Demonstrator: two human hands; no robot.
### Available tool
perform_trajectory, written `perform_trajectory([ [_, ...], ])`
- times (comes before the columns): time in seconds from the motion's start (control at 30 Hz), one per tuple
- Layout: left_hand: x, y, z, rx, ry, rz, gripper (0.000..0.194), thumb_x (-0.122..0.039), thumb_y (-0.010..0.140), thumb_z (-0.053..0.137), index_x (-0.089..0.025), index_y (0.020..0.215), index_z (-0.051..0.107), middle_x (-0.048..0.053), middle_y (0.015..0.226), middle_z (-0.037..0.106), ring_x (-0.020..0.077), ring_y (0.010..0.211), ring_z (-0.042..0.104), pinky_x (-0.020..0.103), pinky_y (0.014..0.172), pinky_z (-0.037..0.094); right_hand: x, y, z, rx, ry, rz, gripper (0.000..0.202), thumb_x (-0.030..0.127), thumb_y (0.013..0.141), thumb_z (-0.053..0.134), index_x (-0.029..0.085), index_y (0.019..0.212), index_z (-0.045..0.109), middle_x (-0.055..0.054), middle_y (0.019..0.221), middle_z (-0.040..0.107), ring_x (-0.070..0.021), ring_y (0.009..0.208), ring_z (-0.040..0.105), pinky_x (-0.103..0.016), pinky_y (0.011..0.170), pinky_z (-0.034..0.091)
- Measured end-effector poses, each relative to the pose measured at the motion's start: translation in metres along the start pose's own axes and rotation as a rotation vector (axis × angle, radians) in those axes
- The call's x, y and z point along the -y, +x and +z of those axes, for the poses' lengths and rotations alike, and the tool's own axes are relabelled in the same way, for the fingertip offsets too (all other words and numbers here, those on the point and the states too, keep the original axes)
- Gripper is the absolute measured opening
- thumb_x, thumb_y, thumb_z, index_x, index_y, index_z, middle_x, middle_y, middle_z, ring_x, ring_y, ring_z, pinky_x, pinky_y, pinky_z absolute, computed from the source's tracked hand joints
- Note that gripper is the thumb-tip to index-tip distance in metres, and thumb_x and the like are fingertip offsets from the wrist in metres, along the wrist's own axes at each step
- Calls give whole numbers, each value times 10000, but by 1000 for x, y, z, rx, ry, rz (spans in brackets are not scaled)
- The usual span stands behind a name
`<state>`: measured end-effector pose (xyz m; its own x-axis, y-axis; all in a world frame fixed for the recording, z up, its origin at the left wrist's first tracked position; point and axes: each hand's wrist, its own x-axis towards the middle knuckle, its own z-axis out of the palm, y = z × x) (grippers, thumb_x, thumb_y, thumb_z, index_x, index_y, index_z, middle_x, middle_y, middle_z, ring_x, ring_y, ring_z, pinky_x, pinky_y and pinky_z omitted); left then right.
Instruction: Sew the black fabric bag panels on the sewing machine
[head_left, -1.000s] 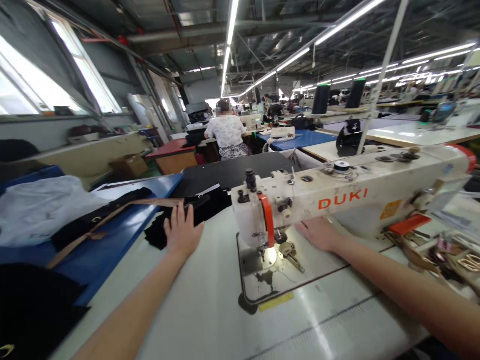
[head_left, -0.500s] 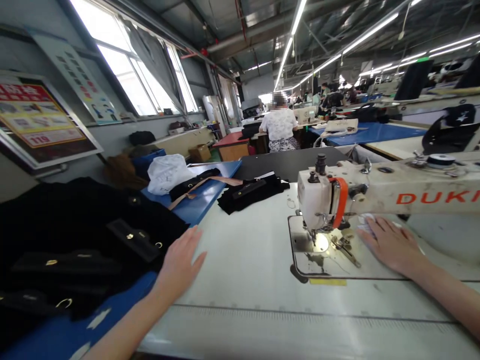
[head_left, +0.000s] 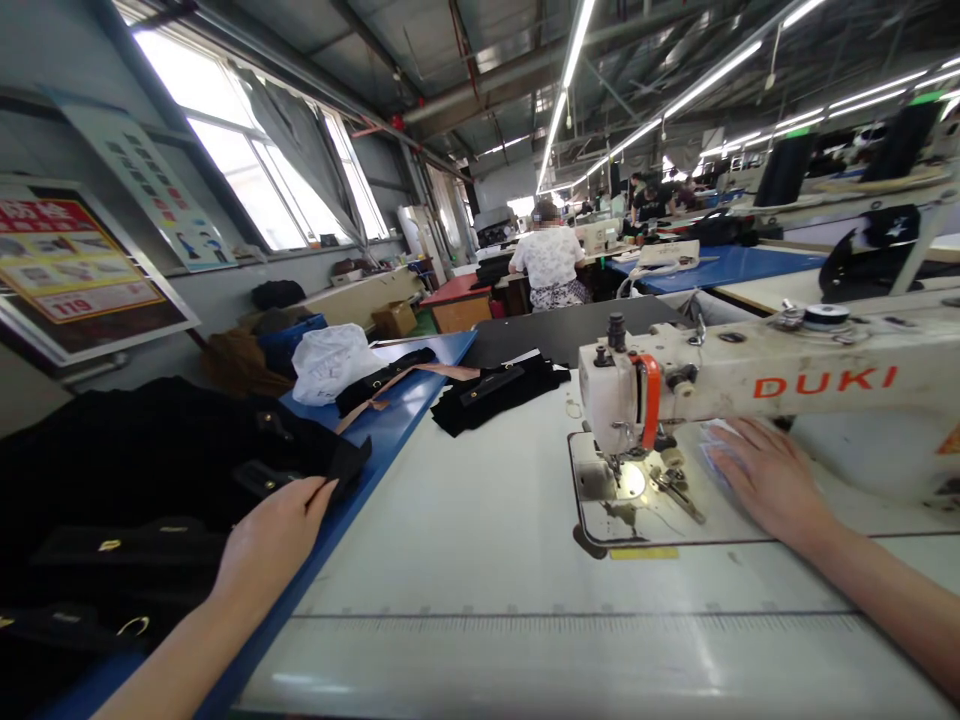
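At the table's left side, my left hand (head_left: 274, 540) pinches the raised edge of a black fabric piece (head_left: 349, 465) between thumb and fingers. This piece belongs to a heap of black fabric pieces (head_left: 180, 430) with dark strips, gold fittings and rings. My right hand (head_left: 772, 480) lies with fingers extended over a crumpled white cloth or paper (head_left: 712, 435) on the machine bed, behind the needle area and under the arm of a white sewing machine (head_left: 705, 370). Part of the white material is hidden beneath the fingers. The needle area is lit, with no fabric under it.
Another black fabric stack (head_left: 495, 395) lies at the far edge of the white sewing table (head_left: 450, 530). A white plastic bag (head_left: 330, 365) and a tan strip (head_left: 412, 375) rest on the blue surface (head_left: 442, 355). Farther ahead sits a person in a patterned white top (head_left: 551, 260).
My left hand has moved left and down from the table's edge and closed on the black fabric, lifting its corner. The right hand stays on the white material; the view has shifted slightly.
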<state>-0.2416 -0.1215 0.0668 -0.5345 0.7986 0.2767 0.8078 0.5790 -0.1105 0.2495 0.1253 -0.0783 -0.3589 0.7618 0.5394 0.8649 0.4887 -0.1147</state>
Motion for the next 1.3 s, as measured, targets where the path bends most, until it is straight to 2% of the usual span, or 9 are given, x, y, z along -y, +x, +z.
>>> perform_trajectory([
  [0.1,-46,-13,-8,0,-34,182,413,-406,885,328,-195,951,677,103,988,720,279,879,679,380,794,518,0,2,0,-16,63,-13,508,373,963,269,106,1165,652,-167,1281,597,-303,1224,509,-466,1029,402],
  [0.23,-135,-45,11,202,-267,440,313,-345,904,380,-229,913,670,52,914,733,234,846,695,334,763,520,4,4,-5,-18,142,-22,484,337,969,294,84,1151,664,-179,1252,618,-294,1192,542,-447,1028,417],
  [0.4,-211,-66,28,336,-595,490,285,-340,916,407,-224,1027,642,25,854,733,202,776,698,304,707,526,-1,-6,-19,-47,264,-20,402,303,955,358,129,1124,678,-161,1214,641,-276,1150,572,-451,1018,433],
  [0.5,-218,-62,30,355,-731,468,403,-477,932,360,-221,1065,641,8,767,716,185,661,674,283,605,529,-12,-20,-27,-85,321,31,355,281,946,384,169,1097,685,-131,1153,668,-263,1093,602,-443,987,460],
  [0.57,-212,-59,37,268,-757,498,481,-537,927,326,-219,1090,647,32,901,732,197,795,692,298,701,555,-20,-28,-30,-107,330,75,340,257,942,389,169,1086,684,-126,1107,678,-252,1039,621,-422,952,482],
  [0.7,-195,-58,73,-3,-496,673,584,-594,874,389,-217,1273,590,90,1382,549,303,1269,503,489,1037,411,-29,-33,-34,-85,289,145,293,192,922,434,157,1068,686,-121,1055,674,-228,968,623,-365,895,494],
  [0.83,-192,-59,99,-14,-273,880,613,-563,886,416,-287,1434,406,50,1483,431,292,1346,417,516,1069,360,-27,-24,-38,50,210,157,166,188,868,581,174,958,719,-102,962,677,-238,927,590,-356,844,480],
  [1.1,-215,-34,92,-24,-286,968,572,-533,912,427,-277,1424,417,52,1473,441,272,1343,427,478,1077,363,-24,-14,-34,37,245,203,111,123,809,652,174,724,701,-52,788,667,-198,803,593,-283,709,445],
  [1.3,-226,-24,89,-6,-329,970,563,-519,916,432,-266,1419,424,73,1469,442,276,1346,422,485,1077,362,-25,-11,-32,-1,221,157,134,153,850,626,182,746,706,-49,791,677,-192,804,581,-280,730,428],
])
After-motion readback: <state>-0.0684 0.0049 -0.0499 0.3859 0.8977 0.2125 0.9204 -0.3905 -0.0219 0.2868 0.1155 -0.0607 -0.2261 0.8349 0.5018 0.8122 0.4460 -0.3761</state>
